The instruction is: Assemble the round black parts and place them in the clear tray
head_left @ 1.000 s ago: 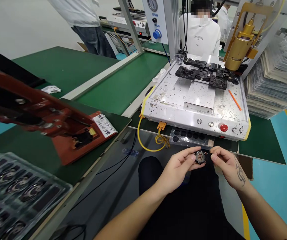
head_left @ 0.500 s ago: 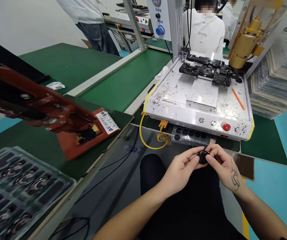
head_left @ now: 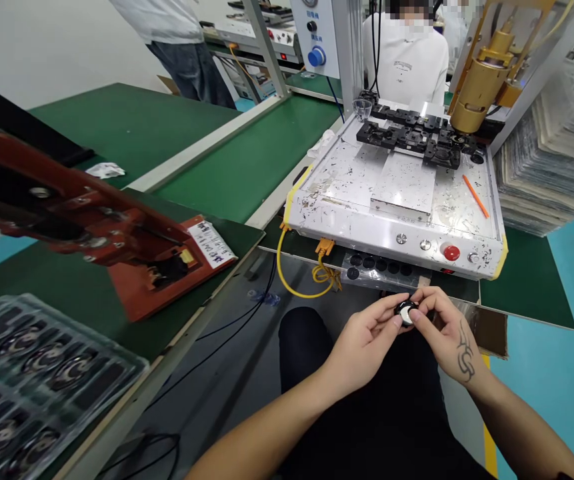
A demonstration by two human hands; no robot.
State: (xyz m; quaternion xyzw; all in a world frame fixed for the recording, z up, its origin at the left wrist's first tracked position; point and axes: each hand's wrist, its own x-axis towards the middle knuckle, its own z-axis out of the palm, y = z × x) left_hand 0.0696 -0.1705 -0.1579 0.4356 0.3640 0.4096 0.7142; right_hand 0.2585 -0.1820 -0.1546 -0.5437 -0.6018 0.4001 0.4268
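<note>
A small round black part (head_left: 406, 313) with a pale, whitish disc-shaped face is held above my lap, between both sets of fingertips. My left hand (head_left: 369, 337) is closed on its left side, thumb at the near edge. On the other side, my right hand (head_left: 439, 327) pinches the same part, its thumb over the pale face. The part's exact kind is too small to tell. Just beyond the hands, a clear plastic sheet (head_left: 381, 273) with several black discs sticks out under the white machine (head_left: 347, 223).
A red hand press (head_left: 137, 300) stands on the left green bench beside a clear tray (head_left: 131, 373) of ring-shaped parts. Black fixtures (head_left: 411, 139) and an orange stick (head_left: 475, 197) lie on the machine. Yellow cable (head_left: 291, 290) hangs in front. Stacked trays (head_left: 551, 153) rise at right; people are behind.
The held round part now shows a pale face where it looked all black before. Both hands keep nearly the same place. The view has shifted slightly.
</note>
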